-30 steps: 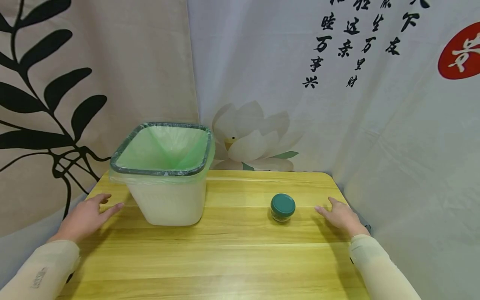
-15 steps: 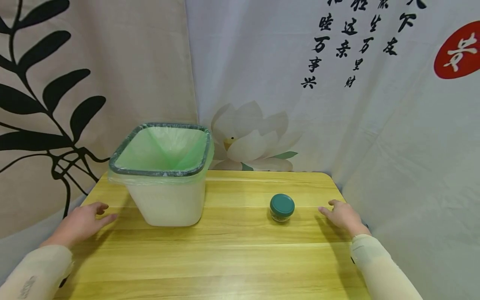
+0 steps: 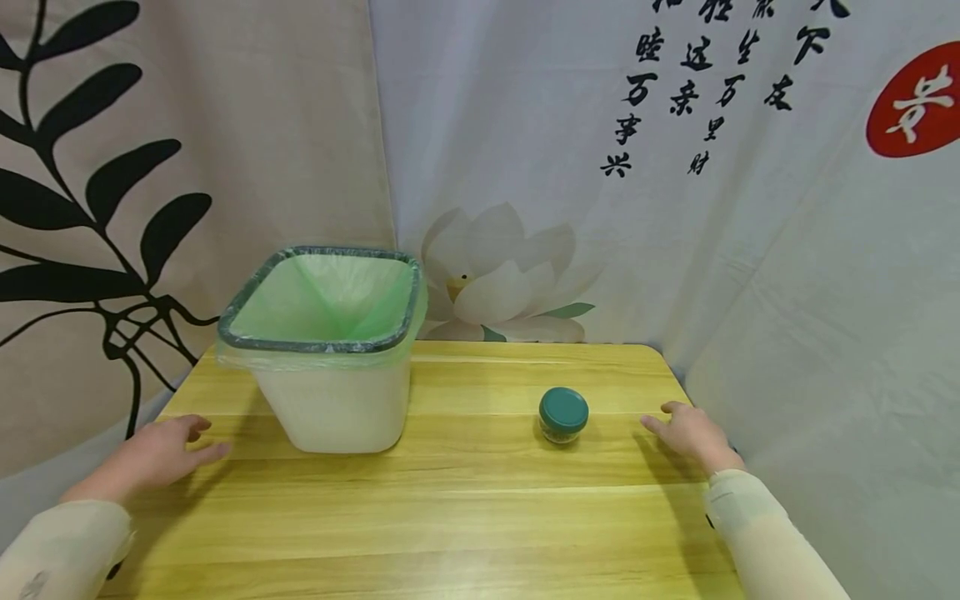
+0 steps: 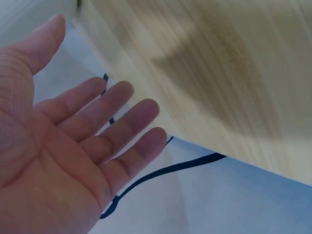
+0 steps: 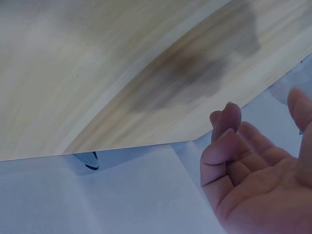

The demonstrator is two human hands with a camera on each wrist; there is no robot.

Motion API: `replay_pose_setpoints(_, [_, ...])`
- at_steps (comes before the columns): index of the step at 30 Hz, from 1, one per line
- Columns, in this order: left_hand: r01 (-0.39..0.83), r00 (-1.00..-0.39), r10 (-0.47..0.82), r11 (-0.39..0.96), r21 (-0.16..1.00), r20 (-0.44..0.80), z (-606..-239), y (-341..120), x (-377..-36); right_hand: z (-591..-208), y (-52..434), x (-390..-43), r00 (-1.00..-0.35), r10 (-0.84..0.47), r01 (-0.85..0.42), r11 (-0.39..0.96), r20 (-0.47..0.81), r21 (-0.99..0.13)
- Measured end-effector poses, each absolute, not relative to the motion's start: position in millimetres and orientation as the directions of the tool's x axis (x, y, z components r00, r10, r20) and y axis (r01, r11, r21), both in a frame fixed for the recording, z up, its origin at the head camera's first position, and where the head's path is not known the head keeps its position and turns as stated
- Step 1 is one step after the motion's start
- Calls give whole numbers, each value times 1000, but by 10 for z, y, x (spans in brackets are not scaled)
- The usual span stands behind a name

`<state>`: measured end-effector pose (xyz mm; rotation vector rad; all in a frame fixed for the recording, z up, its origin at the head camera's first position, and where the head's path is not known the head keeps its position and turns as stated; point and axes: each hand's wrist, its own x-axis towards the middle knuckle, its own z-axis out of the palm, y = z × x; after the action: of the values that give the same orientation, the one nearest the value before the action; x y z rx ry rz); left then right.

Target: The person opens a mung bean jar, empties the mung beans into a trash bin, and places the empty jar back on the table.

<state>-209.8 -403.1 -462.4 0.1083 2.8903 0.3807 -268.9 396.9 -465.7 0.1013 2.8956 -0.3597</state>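
Observation:
My left hand [image 3: 153, 454] hovers by the table's left edge, to the left of a bin [image 3: 337, 404]. In the left wrist view its palm shows and its fingers [image 4: 124, 119] stretch out with nothing in them. The pale bin has a green bag liner [image 3: 330, 292] folded over its dark rim. A small clear jar with a dark green lid [image 3: 564, 410] stands upright on the right half of the table. To the right of that jar hovers my right hand [image 3: 692, 433], apart from it. Its fingers [image 5: 226, 146] are loosely bent in the right wrist view and hold nothing.
The wooden table [image 3: 465, 517] has a light yellow grain. Behind it hangs a pale cloth [image 3: 510, 117] with a lotus print and dark characters. A black plant print [image 3: 97, 192] covers the cloth on the left.
My left hand has drawn back left and slightly down, away from the bin. The right hand has shifted a little to the right. The bin and jar stay in place.

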Motion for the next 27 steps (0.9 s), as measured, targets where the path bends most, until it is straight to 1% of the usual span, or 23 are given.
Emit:
replay_pose_setpoints(7, [23, -963, 90, 967, 253, -254, -4571, -4035, -2039, -4655, 3991, -2667, -971, 50, 107, 965, -233, -239])
replay_pose_setpoints(11, [38, -961, 106, 966, 256, -254, -4557, -4004, -2010, -4632, 3991, -2650, -970, 53, 111, 965, -236, -240])
replay_pose_setpoints(23, [75, -952, 149, 959, 272, -266, -4429, -3773, -1922, -4513, 3920, -2596, -975, 37, 93, 964, -220, -251])
replay_pose_setpoints(27, [65, -944, 148, 960, 271, -296, -4410, -3706, -1890, -4490, 3907, -2585, -975, 33, 88, 964, -218, -249])
